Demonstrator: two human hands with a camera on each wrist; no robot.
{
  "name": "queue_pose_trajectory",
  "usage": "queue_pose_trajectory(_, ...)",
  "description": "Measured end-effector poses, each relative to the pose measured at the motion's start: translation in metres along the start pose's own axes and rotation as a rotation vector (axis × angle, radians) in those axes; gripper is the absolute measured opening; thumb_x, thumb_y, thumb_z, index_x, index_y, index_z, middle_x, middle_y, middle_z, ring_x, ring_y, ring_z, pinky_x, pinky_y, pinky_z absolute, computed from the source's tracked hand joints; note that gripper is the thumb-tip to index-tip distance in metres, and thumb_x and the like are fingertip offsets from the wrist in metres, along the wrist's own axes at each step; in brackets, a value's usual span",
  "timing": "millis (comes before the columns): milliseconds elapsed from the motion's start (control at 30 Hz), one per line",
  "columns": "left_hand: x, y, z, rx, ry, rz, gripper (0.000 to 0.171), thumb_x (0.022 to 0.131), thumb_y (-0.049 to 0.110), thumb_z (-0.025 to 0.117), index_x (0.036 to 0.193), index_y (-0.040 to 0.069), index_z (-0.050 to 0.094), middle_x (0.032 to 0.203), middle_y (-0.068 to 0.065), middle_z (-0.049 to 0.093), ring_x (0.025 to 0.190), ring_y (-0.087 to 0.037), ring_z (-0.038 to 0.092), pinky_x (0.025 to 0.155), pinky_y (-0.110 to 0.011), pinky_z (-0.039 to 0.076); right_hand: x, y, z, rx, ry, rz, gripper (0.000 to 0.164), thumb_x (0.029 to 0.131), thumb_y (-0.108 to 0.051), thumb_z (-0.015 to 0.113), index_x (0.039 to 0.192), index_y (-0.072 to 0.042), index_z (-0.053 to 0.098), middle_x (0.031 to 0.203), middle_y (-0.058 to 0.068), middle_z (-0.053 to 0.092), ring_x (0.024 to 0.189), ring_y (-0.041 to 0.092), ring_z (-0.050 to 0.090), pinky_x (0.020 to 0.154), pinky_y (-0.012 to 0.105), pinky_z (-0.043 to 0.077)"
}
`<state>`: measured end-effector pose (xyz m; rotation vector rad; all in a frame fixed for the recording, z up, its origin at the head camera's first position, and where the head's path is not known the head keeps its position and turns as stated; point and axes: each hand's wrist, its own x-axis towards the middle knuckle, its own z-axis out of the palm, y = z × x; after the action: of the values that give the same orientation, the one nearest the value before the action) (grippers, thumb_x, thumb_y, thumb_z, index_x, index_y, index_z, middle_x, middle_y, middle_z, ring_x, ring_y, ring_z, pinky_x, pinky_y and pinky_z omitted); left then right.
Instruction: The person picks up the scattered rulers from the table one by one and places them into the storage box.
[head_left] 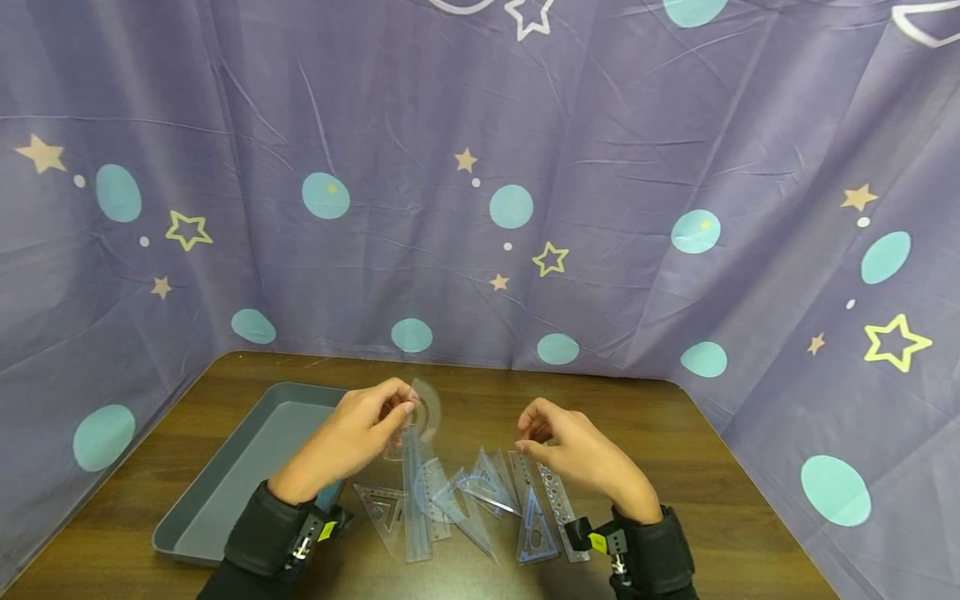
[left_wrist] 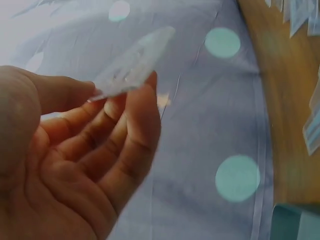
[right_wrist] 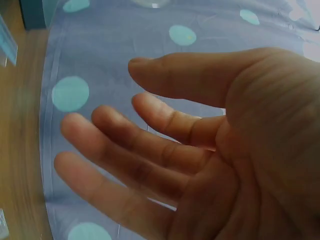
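Between thumb and fingertips, my left hand (head_left: pixel 363 433) pinches a see-through plastic protractor (head_left: pixel 429 410) above the table. The left wrist view shows the protractor (left_wrist: pixel 137 62) tilted, gripped along its lower edge. My right hand (head_left: pixel 573 446) hovers over the right part of the spread, its fingers loosely bent with nothing in them, as the right wrist view also shows. Below the hands lie a long straight ruler (head_left: pixel 417 508), a small set square (head_left: pixel 384 510), a blue-marked set square (head_left: pixel 536 533) and a ruler with round holes (head_left: pixel 558 504).
A grey tray (head_left: pixel 240 450) stands on the left, partly hidden by my left forearm; something blue (head_left: pixel 327 497) shows at its right side. More see-through drawing tools overlap mid-table. A purple patterned curtain (head_left: pixel 450 250) hangs around the wooden table (head_left: pixel 645 417).
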<state>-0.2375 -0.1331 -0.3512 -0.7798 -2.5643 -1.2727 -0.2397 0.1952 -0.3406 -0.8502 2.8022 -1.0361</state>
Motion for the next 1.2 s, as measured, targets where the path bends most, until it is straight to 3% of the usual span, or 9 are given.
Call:
queue_pose_trajectory(200, -0.007, -0.008, -0.025, 0.105, 0.081, -0.134, 0.014, 0.111, 0.009, 0.058, 0.117, 0.004, 0.069, 0.088, -0.001, 0.070, 0.069, -0.010, 0.065, 0.058, -0.027, 0.051, -0.003, 0.009, -0.005, -0.040, -0.030, 0.060, 0.017, 0.102, -0.016, 0.075, 0.113, -0.007, 0.066, 0.103, 0.001, 0.075, 0.097, 0.016, 0.072, 0.081, 0.029, 0.060)
queue_pose_trajectory(400, -0.016, -0.017, -0.045, 0.292, 0.058, -0.349, 0.026, 0.113, 0.015, 0.053, 0.131, 0.001, 0.066, 0.104, -0.012, 0.075, 0.075, -0.017, 0.063, 0.059, -0.035, 0.045, -0.002, 0.020, -0.006, -0.067, -0.039, 0.078, 0.018, 0.102, -0.018, 0.075, 0.112, -0.005, 0.067, 0.103, 0.000, 0.075, 0.099, 0.020, 0.073, 0.083, 0.032, 0.059)
queue_pose_trajectory(500, -0.020, -0.023, -0.052, 0.357, 0.048, -0.408, 0.030, 0.113, 0.017, 0.052, 0.134, 0.000, 0.065, 0.114, -0.017, 0.075, 0.077, -0.020, 0.062, 0.061, -0.038, 0.045, -0.002, 0.025, -0.006, -0.076, -0.038, 0.086, 0.018, 0.102, -0.018, 0.075, 0.111, -0.005, 0.068, 0.102, 0.000, 0.076, 0.099, 0.020, 0.073, 0.084, 0.034, 0.059)
queue_pose_trajectory(567, -0.021, -0.027, -0.056, 0.381, 0.045, -0.431, 0.031, 0.113, 0.018, 0.052, 0.135, 0.001, 0.066, 0.119, -0.018, 0.075, 0.079, -0.022, 0.062, 0.063, -0.039, 0.047, -0.002, 0.027, -0.007, -0.076, -0.038, 0.100, 0.017, 0.101, -0.018, 0.076, 0.109, -0.006, 0.068, 0.102, 0.001, 0.076, 0.098, 0.020, 0.073, 0.085, 0.035, 0.059)
queue_pose_trajectory(867, -0.027, -0.043, -0.071, 0.434, 0.012, -0.523, 0.024, 0.111, 0.018, 0.054, 0.120, 0.002, 0.069, 0.107, -0.014, 0.072, 0.089, -0.031, 0.066, 0.074, -0.055, 0.053, -0.003, 0.034, -0.009, -0.082, -0.052, 0.130, 0.016, 0.101, -0.017, 0.076, 0.109, -0.007, 0.067, 0.102, 0.003, 0.076, 0.097, 0.021, 0.072, 0.083, 0.040, 0.061)
queue_pose_trajectory(1200, -0.029, -0.041, -0.073, 0.414, 0.011, -0.531, 0.027, 0.112, 0.023, 0.055, 0.121, 0.002, 0.068, 0.098, -0.011, 0.069, 0.080, -0.027, 0.060, 0.069, -0.048, 0.048, -0.004, 0.037, -0.007, -0.074, -0.085, 0.165, 0.017, 0.099, -0.017, 0.077, 0.109, -0.006, 0.068, 0.101, 0.003, 0.075, 0.095, 0.018, 0.070, 0.084, 0.041, 0.061)
